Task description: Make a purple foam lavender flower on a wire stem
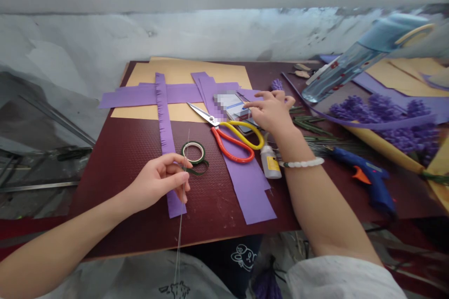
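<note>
Holding: the left hand [157, 182] pinches a thin stem wire [180, 238] between thumb and fingertips, a narrow grip, above the near end of a fringed purple paper strip [164, 121].

Wire: it stands almost upright at the near left of the worktop [115, 187], rising just past the fingers and reaching down over the near edge. It looks light and springy, apt to whip or bend if held far from its end, so a close pinch near the middle seems the surest hold.

Right hand: its fingers [277, 98] spread wide in an open grip above a smartphone [233, 107], whose screen is blurred; whether they touch it is hard to tell. A white bead bracelet [301, 163] circles the wrist.

Nearby: red-and-yellow-handled scissors [231, 135] lie between the hands, with a roll of green floral tape [192, 153] just beside the wire and a small glue bottle [271, 163] near the right wrist.

Far right: a blue hot glue gun [368, 182], green stems [308, 124], purple paper flower heads [382, 121] and a clear plastic bottle [351, 63].
</note>
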`<state>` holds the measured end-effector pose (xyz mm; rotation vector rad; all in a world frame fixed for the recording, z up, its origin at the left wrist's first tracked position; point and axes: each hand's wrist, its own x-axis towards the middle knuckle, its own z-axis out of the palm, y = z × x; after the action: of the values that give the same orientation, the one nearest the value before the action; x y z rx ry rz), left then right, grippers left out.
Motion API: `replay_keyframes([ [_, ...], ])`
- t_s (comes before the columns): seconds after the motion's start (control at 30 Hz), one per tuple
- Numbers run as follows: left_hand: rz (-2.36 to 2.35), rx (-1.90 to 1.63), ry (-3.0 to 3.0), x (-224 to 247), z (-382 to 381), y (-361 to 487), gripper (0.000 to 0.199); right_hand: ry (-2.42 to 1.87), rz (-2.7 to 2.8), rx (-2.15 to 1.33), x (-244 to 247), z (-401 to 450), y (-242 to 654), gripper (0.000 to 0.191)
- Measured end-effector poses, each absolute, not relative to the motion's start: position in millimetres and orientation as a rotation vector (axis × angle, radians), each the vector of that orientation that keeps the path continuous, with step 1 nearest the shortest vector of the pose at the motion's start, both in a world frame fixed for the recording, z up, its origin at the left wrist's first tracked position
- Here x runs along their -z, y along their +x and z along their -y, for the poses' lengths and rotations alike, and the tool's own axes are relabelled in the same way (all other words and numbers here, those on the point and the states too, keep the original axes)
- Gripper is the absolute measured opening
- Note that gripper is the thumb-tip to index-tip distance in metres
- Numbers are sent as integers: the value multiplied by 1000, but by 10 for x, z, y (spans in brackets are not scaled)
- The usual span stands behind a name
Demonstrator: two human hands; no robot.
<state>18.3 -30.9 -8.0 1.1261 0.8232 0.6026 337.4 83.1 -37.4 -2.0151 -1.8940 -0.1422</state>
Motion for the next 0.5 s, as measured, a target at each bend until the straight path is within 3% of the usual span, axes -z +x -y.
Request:
replay_keyframes([
  [0.27, -798, -615, 1131, 91, 300, 169, 23, -1781, 1711, 142, 32, -691, 3270, 36],
  [0.5, -828, -621, 1146, 100, 290, 185, 26, -1044, 1910, -508, -125, -203, 2460, 46],
])
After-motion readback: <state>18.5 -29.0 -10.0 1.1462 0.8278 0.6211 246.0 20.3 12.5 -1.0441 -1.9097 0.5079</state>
